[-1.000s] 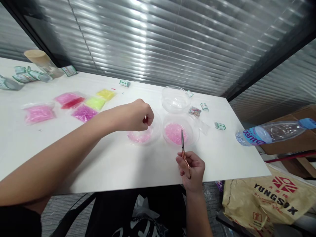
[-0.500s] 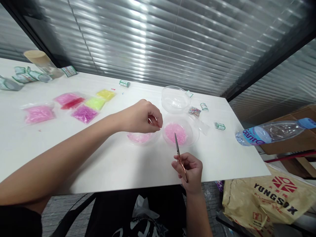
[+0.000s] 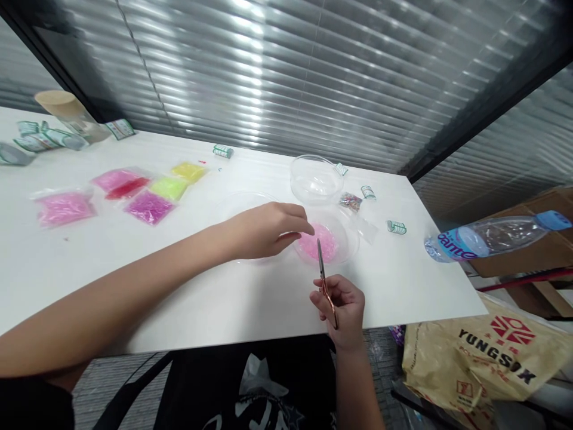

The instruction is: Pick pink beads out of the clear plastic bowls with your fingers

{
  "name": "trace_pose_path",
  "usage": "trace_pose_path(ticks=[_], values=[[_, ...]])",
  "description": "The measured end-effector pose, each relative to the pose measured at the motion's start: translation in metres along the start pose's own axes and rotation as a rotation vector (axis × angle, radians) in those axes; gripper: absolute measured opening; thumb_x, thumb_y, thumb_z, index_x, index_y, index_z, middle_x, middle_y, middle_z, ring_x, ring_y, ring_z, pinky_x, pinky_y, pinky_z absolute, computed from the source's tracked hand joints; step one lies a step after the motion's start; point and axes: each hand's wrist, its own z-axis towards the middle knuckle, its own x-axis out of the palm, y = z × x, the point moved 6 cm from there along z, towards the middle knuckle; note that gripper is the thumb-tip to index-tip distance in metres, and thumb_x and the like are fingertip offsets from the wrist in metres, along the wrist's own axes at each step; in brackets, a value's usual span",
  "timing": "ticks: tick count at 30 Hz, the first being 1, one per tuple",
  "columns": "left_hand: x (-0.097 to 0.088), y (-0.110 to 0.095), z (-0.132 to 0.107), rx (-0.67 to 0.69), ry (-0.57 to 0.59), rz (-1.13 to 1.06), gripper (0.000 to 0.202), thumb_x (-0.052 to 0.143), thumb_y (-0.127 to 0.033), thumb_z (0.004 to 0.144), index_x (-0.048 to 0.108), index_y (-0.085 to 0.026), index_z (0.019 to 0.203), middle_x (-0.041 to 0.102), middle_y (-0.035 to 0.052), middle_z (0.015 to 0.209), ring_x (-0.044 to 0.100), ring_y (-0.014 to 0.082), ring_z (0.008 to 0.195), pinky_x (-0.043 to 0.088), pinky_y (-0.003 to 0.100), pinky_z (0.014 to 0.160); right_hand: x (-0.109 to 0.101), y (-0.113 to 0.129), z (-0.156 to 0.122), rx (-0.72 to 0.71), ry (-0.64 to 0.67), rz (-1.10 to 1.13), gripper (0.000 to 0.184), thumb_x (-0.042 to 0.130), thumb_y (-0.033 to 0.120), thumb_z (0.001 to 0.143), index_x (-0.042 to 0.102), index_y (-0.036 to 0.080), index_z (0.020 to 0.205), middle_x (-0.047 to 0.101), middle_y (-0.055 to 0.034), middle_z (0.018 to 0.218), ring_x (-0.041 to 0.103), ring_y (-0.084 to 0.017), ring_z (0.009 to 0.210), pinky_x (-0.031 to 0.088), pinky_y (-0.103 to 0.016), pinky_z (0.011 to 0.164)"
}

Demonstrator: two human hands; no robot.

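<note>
My right hand [image 3: 344, 307] holds a pair of scissors [image 3: 326, 297] with copper-coloured handles, near the front of the table. Its blades are together and point away from me, the tips overlapping the near bowl in view. Translucent pink bits [image 3: 323, 242] lie in that clear bowl [image 3: 351, 236]. My left hand [image 3: 277, 230] is at the left rim of this bowl, fingers stretched toward the pink bits and the thumb apart from them. Nothing shows in its fingers. Beneath this hand, a second clear bowl [image 3: 230, 206] is mostly hidden.
Another clear bowl [image 3: 316, 181] stands behind, beside a small bag of multicoloured bits [image 3: 350, 202]. Bags of pink [image 3: 66, 209], purple [image 3: 149, 207] and yellow [image 3: 188, 172] bits lie left. A plastic bottle [image 3: 496, 236] is at the right edge. Curled labels [image 3: 396, 227] are scattered about.
My left hand has moved right and slightly down, from over the left bowl to the pink bits' bowl, and its curled fingers have straightened. My right hand keeps the scissors almost still.
</note>
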Motion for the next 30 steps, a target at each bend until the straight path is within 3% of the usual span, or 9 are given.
trace_pose_path(ticks=[6, 18, 21, 26, 30], values=[[0.011, -0.005, -0.002, 0.077, 0.089, 0.425, 0.055, 0.037, 0.004, 0.081, 0.061, -0.023, 0.121, 0.064, 0.0069, 0.103, 0.057, 0.0177, 0.085, 0.042, 0.027, 0.064, 0.002, 0.001, 0.000, 0.003, -0.008, 0.031, 0.025, 0.082, 0.035, 0.063, 0.067, 0.017, 0.070, 0.044, 0.0081, 0.041, 0.033, -0.005, 0.036, 0.028, -0.017, 0.032], [0.009, -0.010, -0.003, 0.118, 0.092, 0.467, 0.057, 0.037, 0.007, 0.079, 0.063, -0.025, 0.118, 0.064, 0.0066, 0.101, 0.057, 0.0175, 0.084, 0.042, 0.027, 0.064, 0.000, -0.001, 0.002, 0.008, -0.027, 0.076, 0.022, 0.082, 0.033, 0.065, 0.067, 0.017, 0.071, 0.046, 0.0079, 0.041, 0.037, -0.005, 0.034, 0.028, -0.016, 0.032], [0.006, -0.009, -0.002, 0.096, 0.033, 0.340, 0.051, 0.038, 0.005, 0.081, 0.064, -0.022, 0.116, 0.066, 0.0074, 0.100, 0.060, 0.0169, 0.084, 0.045, 0.026, 0.065, 0.000, -0.001, 0.002, -0.004, -0.020, 0.080, 0.022, 0.081, 0.033, 0.065, 0.067, 0.017, 0.072, 0.046, 0.0077, 0.041, 0.037, -0.005, 0.034, 0.029, -0.016, 0.032], [-0.007, -0.005, -0.001, 0.010, -0.171, -0.143, 0.025, 0.055, -0.012, 0.087, 0.065, -0.016, 0.110, 0.071, 0.0029, 0.093, 0.064, 0.0103, 0.078, 0.050, 0.019, 0.067, 0.000, -0.002, 0.000, -0.022, 0.012, 0.072, 0.021, 0.082, 0.030, 0.064, 0.068, 0.018, 0.073, 0.044, 0.0082, 0.044, 0.034, -0.004, 0.036, 0.028, -0.015, 0.032], [-0.006, 0.000, 0.001, -0.078, -0.153, -0.334, 0.016, 0.061, -0.014, 0.084, 0.066, -0.017, 0.100, 0.072, -0.0008, 0.089, 0.066, 0.0084, 0.079, 0.050, 0.016, 0.068, 0.000, 0.000, -0.001, -0.066, 0.057, 0.070, 0.021, 0.084, 0.027, 0.062, 0.068, 0.018, 0.073, 0.043, 0.0081, 0.047, 0.033, -0.004, 0.039, 0.028, -0.016, 0.034]])
